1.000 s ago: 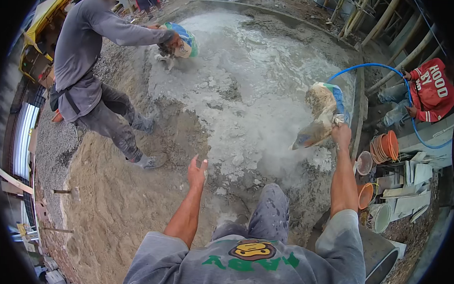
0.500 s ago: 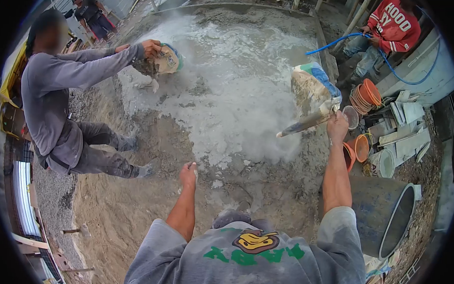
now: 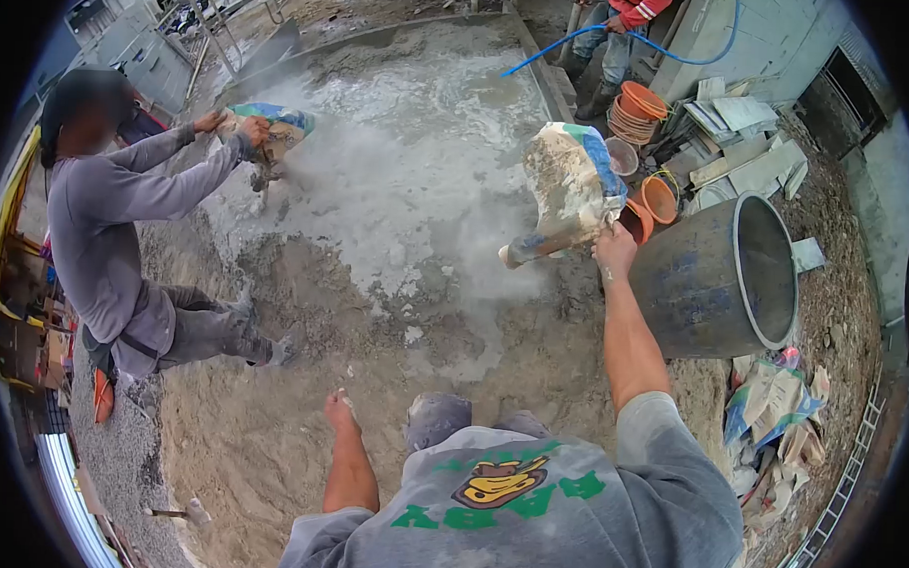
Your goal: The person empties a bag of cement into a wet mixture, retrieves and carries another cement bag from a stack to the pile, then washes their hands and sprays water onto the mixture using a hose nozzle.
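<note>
My right hand [image 3: 614, 252] grips one end of a cement bag [image 3: 570, 188], a dusty paper sack with blue and green printing. The bag hangs out over the wet grey mix [image 3: 416, 233], its lower corner tilted down to the left, with pale dust around it. Low over the sandy ground, my left hand [image 3: 340, 410] is apart from the bag, its fingers curled in and nothing visible in them. At the left, a co-worker's hands [image 3: 242, 128] hold another cement bag [image 3: 280, 118] over the mix.
A large dark barrel [image 3: 710, 278] lies tilted at my right, near orange buckets [image 3: 658, 199]. Crumpled empty sacks [image 3: 771, 405] lie behind it. Another person holds a blue hose [image 3: 583, 30] at the back. A tool head [image 3: 196, 512] sticks up from the sand.
My view has turned to the right. The bag in my right hand has swung and twisted, its lower corner now further left. The co-worker's bag has tipped, both hands now on it.
</note>
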Tool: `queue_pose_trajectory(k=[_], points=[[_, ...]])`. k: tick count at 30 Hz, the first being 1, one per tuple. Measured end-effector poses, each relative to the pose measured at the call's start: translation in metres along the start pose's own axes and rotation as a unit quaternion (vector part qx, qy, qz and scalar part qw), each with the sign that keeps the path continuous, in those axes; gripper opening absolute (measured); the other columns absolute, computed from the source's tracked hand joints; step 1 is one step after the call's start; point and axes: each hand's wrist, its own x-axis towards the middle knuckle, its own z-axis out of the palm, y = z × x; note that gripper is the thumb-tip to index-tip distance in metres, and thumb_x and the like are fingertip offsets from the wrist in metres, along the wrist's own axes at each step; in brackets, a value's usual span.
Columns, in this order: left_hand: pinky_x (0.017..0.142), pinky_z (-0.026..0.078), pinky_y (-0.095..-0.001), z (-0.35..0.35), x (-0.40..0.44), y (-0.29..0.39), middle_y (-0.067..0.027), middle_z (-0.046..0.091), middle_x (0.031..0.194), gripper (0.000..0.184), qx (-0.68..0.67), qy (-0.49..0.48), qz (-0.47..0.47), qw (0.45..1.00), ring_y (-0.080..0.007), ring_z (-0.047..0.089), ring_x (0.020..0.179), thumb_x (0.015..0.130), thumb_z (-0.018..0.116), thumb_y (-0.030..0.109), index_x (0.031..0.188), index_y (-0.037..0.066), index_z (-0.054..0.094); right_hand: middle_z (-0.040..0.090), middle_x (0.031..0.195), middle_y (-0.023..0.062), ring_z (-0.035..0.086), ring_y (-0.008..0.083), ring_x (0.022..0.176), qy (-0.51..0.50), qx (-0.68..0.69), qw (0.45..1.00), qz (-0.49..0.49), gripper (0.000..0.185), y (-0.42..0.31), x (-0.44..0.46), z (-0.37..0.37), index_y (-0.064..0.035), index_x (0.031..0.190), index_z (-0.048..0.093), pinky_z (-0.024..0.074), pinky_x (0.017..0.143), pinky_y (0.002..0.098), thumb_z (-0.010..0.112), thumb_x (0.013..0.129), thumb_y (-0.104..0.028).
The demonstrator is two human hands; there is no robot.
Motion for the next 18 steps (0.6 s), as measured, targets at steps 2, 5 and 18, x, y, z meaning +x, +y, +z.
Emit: queue_pose_trajectory(k=[2, 5, 18], points=[[0.064, 0.041, -0.0303, -0.015, 0.016, -0.015, -0.003, 0.057, 0.076, 0.019, -0.006, -0.004, -0.004, 1.0, -0.0133, 0.05, 0.068, 0.078, 0.061, 0.019, 0.088, 0.003, 0.059, 0.054, 0.059, 0.0041, 0.052, 0.0091, 0.045, 0.017, 0.059, 0.995, 0.074, 0.015, 0.002, -0.044, -0.028, -0.0028, 0.089, 0.06, 0.0412, 0.04, 0.026, 0.051, 0.085, -0.014], [0.064, 0.041, -0.0312, -0.043, 0.015, -0.003, -0.0031, 0.056, 0.076, 0.019, 0.04, -0.036, -0.003, 0.999, -0.0141, 0.05, 0.069, 0.079, 0.06, 0.02, 0.086, 0.003, 0.058, 0.059, 0.063, 0.0169, 0.06, 0.0261, 0.053, 0.03, 0.066, 0.981, 0.18, 0.019, 0.023, -0.104, -0.07, -0.0005, 0.085, 0.061, 0.0465, 0.054, 0.0364, 0.054, 0.08, -0.018], [0.055, 0.046, -0.0313, 0.037, 0.02, 0.026, -0.003, 0.054, 0.071, 0.015, 0.138, -0.307, 0.002, 0.942, -0.016, 0.053, 0.061, 0.079, 0.057, 0.012, 0.091, 0.004, 0.058, 0.056, 0.064, 0.0135, 0.055, 0.0264, 0.058, 0.289, -0.054, 0.908, 0.3, 0.016, 0.148, -0.302, -0.237, -0.0039, 0.079, 0.059, 0.0437, 0.053, 0.036, 0.055, 0.079, -0.019]])
